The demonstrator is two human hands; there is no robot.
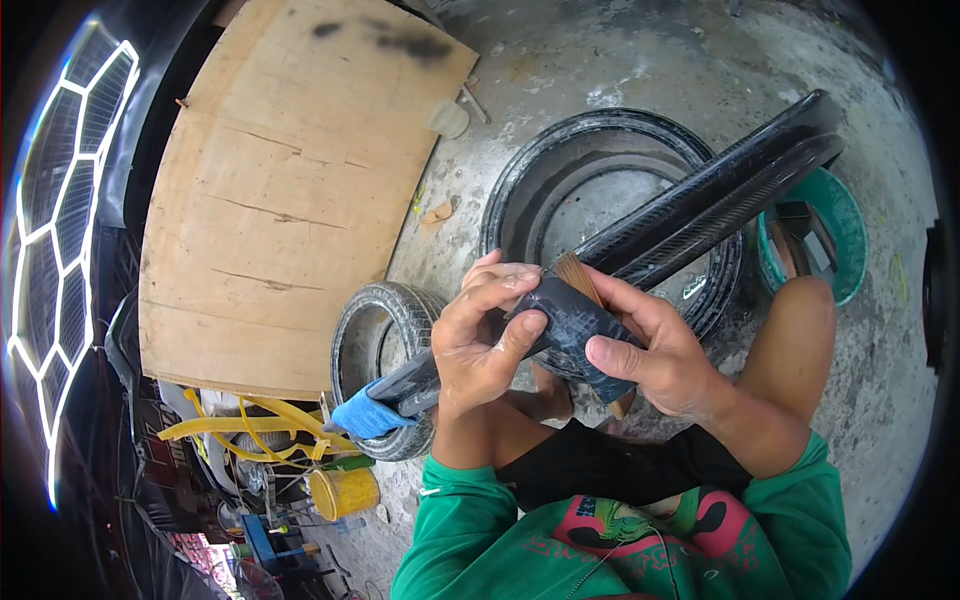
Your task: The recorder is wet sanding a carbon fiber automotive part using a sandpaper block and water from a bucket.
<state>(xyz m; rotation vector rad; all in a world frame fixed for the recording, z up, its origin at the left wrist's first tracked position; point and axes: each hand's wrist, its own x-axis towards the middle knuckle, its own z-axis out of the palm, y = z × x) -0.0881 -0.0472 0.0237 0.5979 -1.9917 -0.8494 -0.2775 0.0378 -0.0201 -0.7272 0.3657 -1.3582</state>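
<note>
My left hand and my right hand are closed on a sheet of dark, whitish-smudged sandpaper around a thin wooden block, whose ends stick out top and bottom. The left fingers grip the upper left corner, and the right thumb presses the lower right part. Behind them a long black carbon fibre piece slants over a large black ring and on down to a small tyre, where a blue cloth is wrapped on it.
A large plywood board lies at left. A teal bucket holding dark blocks is at right, beside my bent knee. Yellow parts, a yellow bucket and clutter are at lower left. A small translucent container sits by the board's edge.
</note>
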